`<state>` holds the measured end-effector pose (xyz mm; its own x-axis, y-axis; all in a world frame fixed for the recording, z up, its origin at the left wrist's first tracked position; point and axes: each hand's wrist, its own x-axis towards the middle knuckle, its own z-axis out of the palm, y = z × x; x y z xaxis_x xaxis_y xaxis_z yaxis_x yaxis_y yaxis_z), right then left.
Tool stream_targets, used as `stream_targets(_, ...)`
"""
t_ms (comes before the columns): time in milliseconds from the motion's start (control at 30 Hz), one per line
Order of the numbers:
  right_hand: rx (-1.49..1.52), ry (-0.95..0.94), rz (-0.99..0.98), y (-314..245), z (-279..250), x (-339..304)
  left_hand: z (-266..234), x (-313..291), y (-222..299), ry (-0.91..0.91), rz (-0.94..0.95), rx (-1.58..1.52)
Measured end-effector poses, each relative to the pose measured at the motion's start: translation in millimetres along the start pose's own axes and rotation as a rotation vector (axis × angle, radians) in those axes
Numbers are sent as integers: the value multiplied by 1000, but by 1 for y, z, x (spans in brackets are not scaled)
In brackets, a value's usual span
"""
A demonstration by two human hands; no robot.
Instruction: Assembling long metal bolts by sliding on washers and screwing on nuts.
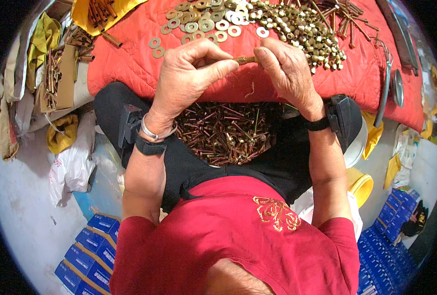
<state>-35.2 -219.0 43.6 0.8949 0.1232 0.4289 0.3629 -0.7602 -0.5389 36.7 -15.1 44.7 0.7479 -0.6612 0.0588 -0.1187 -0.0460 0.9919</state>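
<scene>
Both of my hands meet over the near edge of the red quilted cloth (130, 59). Between them lies a slim, brass-coloured metal piece (245, 60), roughly level; the fingers cover its ends, so whether it is a sleeve or a bolt does not show. My left hand (191, 73) pinches its left end between thumb and fingertips. Curled fingers of my right hand (288, 71) grip the right end. Just beyond are flat metal washers (206, 24) and a heap of small brass-coloured nuts (297, 34). Below the hands, between my knees, sits a mass of long bolts (223, 132).
More long bolts (349, 22) lie at the far right of the cloth. Metal tubes (100, 12) fill a yellow container at the far left, near a cardboard box (63, 81) of metal parts. Blue boxes (88, 250) are stacked at lower left, others (388, 255) at lower right.
</scene>
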Motion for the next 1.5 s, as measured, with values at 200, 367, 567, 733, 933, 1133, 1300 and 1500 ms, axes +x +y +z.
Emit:
stream_targets(200, 421, -150, 383, 0, -3, -1, 5, 0, -5, 80, -19, -72)
stream_targets(367, 324, 100, 133, -2, 2, 5, 4, 3, -5, 102, -47, -134)
stream_targets(567, 172, 161, 8, -5, 10, 3, 10, 3, -5, 77, -84, -208)
stream_targets(733, 335, 79, 298, -9, 8, 6, 10, 3, -8, 22, -103, -180)
stream_targets(933, 274, 135, 35, -13, 2, 11, 3, 7, -16, 74, -153, -298)
stream_targets(1133, 258, -31, 513, -31, -4, 22, 3, 5, -8, 56, -133, -374)
stream_targets(1300, 181, 152, 26, -25, 3, 19, -1, 5, -14, 40, -103, -411)
stream_targets(1500, 106, 180, 157, -41, -2, 19, 1, 4, -27, 25, -96, -377)
